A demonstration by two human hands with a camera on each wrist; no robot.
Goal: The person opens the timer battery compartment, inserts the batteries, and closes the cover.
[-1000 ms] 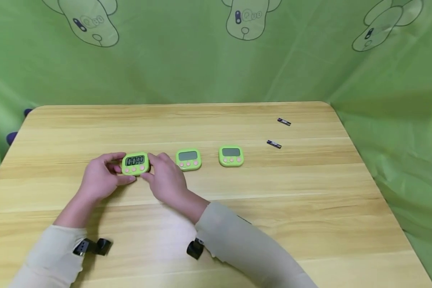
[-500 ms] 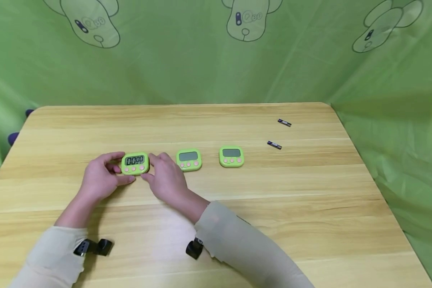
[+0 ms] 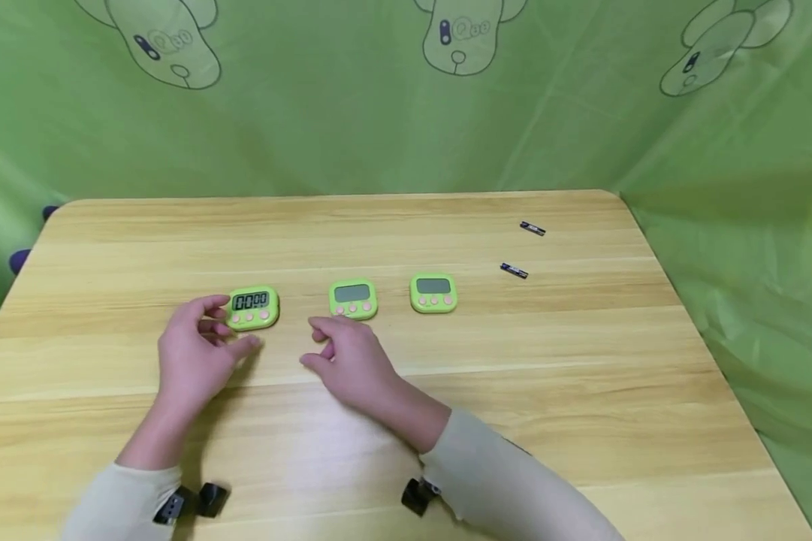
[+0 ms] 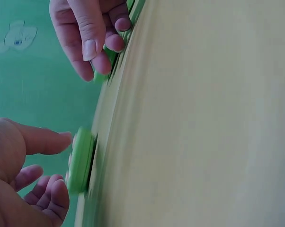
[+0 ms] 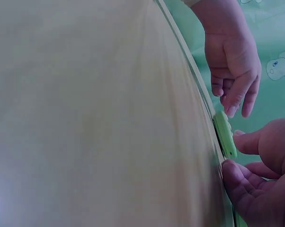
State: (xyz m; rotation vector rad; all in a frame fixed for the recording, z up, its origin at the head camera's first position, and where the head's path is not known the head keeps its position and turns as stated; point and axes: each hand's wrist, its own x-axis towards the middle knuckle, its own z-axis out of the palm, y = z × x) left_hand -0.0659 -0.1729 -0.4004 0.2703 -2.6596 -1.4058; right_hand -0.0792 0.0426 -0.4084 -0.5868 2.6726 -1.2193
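The lit timer (image 3: 253,308) lay on the table (image 3: 595,383). I had the left hand (image 3: 199,349) at its left side, thumb and fingers apart, gripping nothing, though contact I couldn't tell from here; the right hand (image 3: 354,362), right of it, curved loosely, empty. I judged release the step; next called for reaching the middle timer (image 3: 352,294), right of it.

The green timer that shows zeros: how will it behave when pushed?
The timer looks rigid, with a rounded case, so it probably won't bend. Lying flat on the table, it should slide rather than tip or roll.
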